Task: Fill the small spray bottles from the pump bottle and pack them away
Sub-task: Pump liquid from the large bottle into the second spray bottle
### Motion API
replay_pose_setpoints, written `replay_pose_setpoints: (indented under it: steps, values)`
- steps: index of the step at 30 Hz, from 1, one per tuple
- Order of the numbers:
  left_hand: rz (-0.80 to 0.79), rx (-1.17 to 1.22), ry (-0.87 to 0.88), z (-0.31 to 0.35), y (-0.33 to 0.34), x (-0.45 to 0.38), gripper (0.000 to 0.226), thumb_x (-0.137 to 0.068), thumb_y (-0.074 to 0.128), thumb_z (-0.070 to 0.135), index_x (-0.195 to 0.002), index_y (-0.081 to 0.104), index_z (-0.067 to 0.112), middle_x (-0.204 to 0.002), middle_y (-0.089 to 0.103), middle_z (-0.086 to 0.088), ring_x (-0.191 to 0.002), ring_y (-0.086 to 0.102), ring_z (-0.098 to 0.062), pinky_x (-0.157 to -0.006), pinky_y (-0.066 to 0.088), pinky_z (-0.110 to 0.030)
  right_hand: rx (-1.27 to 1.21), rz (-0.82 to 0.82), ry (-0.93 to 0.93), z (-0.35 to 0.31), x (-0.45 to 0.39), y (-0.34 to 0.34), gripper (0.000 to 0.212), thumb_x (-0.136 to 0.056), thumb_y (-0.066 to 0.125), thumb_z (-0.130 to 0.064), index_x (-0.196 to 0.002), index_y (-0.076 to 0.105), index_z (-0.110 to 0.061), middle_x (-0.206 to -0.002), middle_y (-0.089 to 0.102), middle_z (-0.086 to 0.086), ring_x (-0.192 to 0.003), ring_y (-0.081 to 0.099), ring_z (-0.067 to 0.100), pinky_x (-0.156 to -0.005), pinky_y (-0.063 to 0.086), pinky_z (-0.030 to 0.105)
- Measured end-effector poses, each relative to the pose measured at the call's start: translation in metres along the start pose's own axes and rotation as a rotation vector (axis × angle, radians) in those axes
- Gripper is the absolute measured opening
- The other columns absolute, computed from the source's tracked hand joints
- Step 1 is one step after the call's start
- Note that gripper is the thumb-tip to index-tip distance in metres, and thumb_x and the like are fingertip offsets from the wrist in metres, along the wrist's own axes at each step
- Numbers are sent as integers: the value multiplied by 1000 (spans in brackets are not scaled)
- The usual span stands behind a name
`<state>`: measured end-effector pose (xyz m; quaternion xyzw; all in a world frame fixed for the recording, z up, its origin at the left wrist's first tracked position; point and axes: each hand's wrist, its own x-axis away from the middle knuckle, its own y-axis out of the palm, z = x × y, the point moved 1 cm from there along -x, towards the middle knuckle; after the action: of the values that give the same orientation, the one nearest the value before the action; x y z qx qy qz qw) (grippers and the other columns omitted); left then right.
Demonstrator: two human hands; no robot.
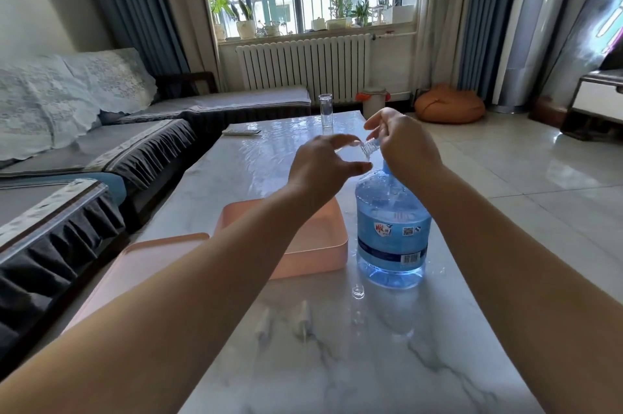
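Note:
My right hand [401, 143] grips a small clear spray bottle [369, 146], tilted with its threaded neck pointing left and down. It hovers just above the top of the big blue water bottle [392, 231], whose pump is hidden under that hand. My left hand [320, 162] is beside the small bottle's mouth, fingertips curled close to it; whether it holds anything is unclear. On the marble table [337, 363] lie two clear spray heads [264, 326] [303, 319] and a small clear cap [358, 291].
A pink box [310, 245] stands left of the water bottle, its lid [151, 265] near the table's left edge. A tall clear glass [325, 110] and a remote [241, 132] sit at the far end. A sofa [101, 150] runs along the left.

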<state>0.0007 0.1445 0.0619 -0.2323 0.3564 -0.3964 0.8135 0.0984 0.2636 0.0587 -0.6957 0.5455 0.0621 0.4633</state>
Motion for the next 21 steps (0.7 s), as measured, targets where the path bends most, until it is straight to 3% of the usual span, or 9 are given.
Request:
replay_pose_setpoints:
  steps: [4, 8, 12, 16, 21]
  values:
    - [4, -6, 1, -8, 7, 4, 50, -74, 79, 38, -120, 67, 24, -111, 70, -13, -96, 64, -27, -90, 47, -33, 52, 91, -30, 2, 14, 10, 27, -98, 38, -10, -108, 62, -16, -94, 71, 1, -84, 66, 15, -73, 52, 27]
    - [7, -11, 5, -6, 8, 5, 51, -74, 78, 41, -121, 65, 26, -119, 69, -4, -107, 62, -19, -95, 48, -32, -22, -104, 42, -1, 7, -3, 30, -96, 34, -9, -103, 61, -18, -99, 69, 3, -89, 63, 18, -73, 46, 27]
    - [2, 11, -6, 2, 0, 2, 52, -75, 78, 40, -122, 65, 24, -111, 70, -10, -104, 63, -24, -89, 45, -29, -190, -243, 74, -12, -5, -17, 33, -93, 34, -3, -96, 63, -18, -104, 68, 6, -76, 59, 8, -66, 45, 22]
    - [-20, 6, -22, 6, -5, -1, 51, -75, 78, 40, -121, 65, 25, -109, 70, -13, -105, 63, -27, -92, 46, -33, -146, -254, 52, -12, -6, -17, 30, -97, 35, -9, -93, 62, -23, -112, 67, 9, -103, 62, 21, -92, 50, 39]
    - [-17, 40, -33, 4, -3, 0, 50, -74, 79, 39, -121, 66, 24, -109, 69, -18, -106, 62, -33, -93, 47, -36, 7, -243, 33, -12, -7, -15, 32, -99, 35, -15, -98, 66, -20, -110, 66, 6, -86, 55, 16, -71, 37, 26]
